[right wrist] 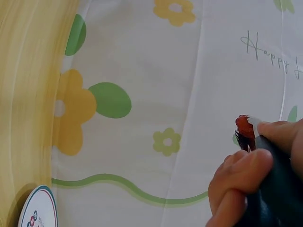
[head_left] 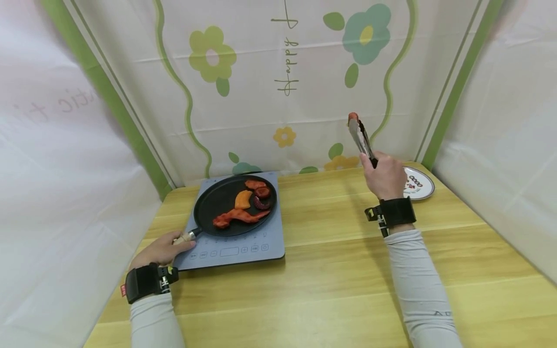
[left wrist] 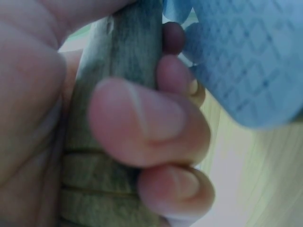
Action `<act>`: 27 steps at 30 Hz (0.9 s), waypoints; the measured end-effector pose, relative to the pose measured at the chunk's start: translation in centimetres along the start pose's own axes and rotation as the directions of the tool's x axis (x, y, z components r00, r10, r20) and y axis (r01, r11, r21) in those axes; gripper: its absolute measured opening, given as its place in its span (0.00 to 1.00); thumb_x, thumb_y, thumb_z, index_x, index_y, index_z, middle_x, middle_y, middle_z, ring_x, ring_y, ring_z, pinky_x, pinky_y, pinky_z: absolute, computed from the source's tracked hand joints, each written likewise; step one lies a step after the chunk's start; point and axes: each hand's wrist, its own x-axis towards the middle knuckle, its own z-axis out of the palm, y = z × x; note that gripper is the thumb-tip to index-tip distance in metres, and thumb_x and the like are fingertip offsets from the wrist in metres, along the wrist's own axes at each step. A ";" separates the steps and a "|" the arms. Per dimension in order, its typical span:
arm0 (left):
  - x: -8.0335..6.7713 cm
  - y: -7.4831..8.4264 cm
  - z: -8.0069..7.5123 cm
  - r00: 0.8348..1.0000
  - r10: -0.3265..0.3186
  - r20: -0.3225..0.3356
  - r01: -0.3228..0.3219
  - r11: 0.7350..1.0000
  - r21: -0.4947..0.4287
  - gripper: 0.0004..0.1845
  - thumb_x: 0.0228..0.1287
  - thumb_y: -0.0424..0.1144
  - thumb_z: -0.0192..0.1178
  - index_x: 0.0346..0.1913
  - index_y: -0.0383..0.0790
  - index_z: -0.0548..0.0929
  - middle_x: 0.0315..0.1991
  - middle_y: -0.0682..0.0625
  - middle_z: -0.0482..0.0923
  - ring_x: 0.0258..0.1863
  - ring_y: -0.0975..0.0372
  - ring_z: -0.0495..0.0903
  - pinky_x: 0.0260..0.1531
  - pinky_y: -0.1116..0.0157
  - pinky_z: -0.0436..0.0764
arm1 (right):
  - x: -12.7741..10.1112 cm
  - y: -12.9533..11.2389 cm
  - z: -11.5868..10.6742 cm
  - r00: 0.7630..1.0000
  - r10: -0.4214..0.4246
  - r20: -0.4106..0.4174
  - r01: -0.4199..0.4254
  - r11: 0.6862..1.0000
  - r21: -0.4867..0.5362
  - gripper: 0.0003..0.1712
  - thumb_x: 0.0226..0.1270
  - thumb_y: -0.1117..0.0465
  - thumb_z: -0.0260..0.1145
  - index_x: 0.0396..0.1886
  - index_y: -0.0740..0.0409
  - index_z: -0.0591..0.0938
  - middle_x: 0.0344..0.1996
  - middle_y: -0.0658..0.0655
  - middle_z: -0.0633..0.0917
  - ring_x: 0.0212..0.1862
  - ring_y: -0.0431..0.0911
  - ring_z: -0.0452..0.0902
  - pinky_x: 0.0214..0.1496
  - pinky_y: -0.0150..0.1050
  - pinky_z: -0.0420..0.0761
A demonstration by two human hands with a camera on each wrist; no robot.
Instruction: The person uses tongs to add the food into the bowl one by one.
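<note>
The tongs [head_left: 360,137] stand almost straight up in the air, above the table [head_left: 330,270] on its right side. Their long line runs from the right hand [head_left: 385,176] up and a little to the left, and their red tips [head_left: 353,117] point at the flowery cloth wall [head_left: 261,72]. The two arms of the tongs are squeezed close together. The right hand is wrapped around the bottom part of the tongs, fingers curled tight.

The pan [head_left: 235,205] is black and round. It sits on the blue-grey cooker [head_left: 261,246] on the left side of the table. Its wooden handle [head_left: 186,237] points toward the person, down and to the left. The left hand [head_left: 161,251] holds that handle, fingers curled around it. Pieces of red and orange food [head_left: 243,208] lie in the pan.

A small plate [head_left: 424,186] sits on the table just behind the right hand.

The head view shows the whole table, both arms and the pan. The left wrist view only shows fingers [left wrist: 142,118] wrapped around the handle, very close up and blurry, with a corner of the cooker. The right wrist view shows the fingers [right wrist: 241,175] on the dark tongs, the red tip, and the edge of the plate at the bottom.
</note>
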 end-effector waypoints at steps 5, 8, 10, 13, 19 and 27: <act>0.0 0.0 0.0 1.000 0.005 0.003 -0.005 1.000 0.008 0.18 0.77 0.49 0.62 0.49 0.35 0.78 0.38 0.45 0.76 0.36 0.57 0.72 0.37 0.62 0.70 | -0.1 -0.4 0.1 1.000 -0.017 0.003 0.017 1.000 0.009 0.29 0.84 0.40 0.54 0.27 0.57 0.74 0.18 0.56 0.71 0.21 0.54 0.66 0.22 0.42 0.58; 0.0 0.1 0.0 1.000 -0.001 0.004 0.001 1.000 0.005 0.18 0.77 0.49 0.62 0.49 0.35 0.78 0.38 0.45 0.76 0.36 0.57 0.72 0.36 0.63 0.70 | -0.1 -0.6 0.1 1.000 -0.030 0.001 0.030 0.999 0.012 0.29 0.84 0.40 0.54 0.28 0.57 0.75 0.18 0.56 0.70 0.21 0.54 0.66 0.23 0.43 0.58; 0.0 0.1 0.0 1.000 0.000 0.008 0.000 1.000 0.001 0.18 0.78 0.49 0.62 0.49 0.34 0.78 0.38 0.45 0.76 0.36 0.57 0.72 0.36 0.63 0.70 | -0.2 -0.8 0.2 0.999 -0.034 -0.002 0.034 0.999 0.013 0.28 0.84 0.41 0.55 0.28 0.58 0.76 0.18 0.57 0.71 0.22 0.55 0.67 0.24 0.43 0.59; 0.1 0.1 -0.1 1.000 -0.006 0.007 0.006 1.000 0.001 0.19 0.77 0.50 0.62 0.50 0.34 0.78 0.39 0.45 0.76 0.37 0.57 0.72 0.36 0.63 0.70 | -0.2 -1.1 0.2 0.999 -0.034 0.002 0.034 0.999 0.011 0.29 0.84 0.41 0.54 0.31 0.60 0.78 0.19 0.58 0.73 0.23 0.56 0.70 0.24 0.44 0.60; 0.1 0.0 -0.2 1.000 0.013 0.010 -0.013 0.999 0.031 0.20 0.78 0.50 0.61 0.53 0.34 0.78 0.42 0.43 0.77 0.39 0.56 0.73 0.39 0.62 0.71 | -0.3 -1.7 0.1 0.999 -0.045 -0.003 0.045 0.999 0.023 0.29 0.83 0.40 0.55 0.46 0.63 0.86 0.23 0.63 0.78 0.26 0.59 0.75 0.24 0.44 0.62; 0.1 0.0 -0.2 1.000 0.009 0.012 -0.009 1.000 0.025 0.19 0.78 0.50 0.61 0.52 0.34 0.78 0.40 0.43 0.77 0.38 0.57 0.72 0.38 0.62 0.70 | -0.7 -2.4 0.0 0.997 -0.069 -0.019 0.070 0.997 0.033 0.28 0.83 0.40 0.55 0.37 0.61 0.82 0.25 0.65 0.81 0.26 0.60 0.76 0.24 0.44 0.64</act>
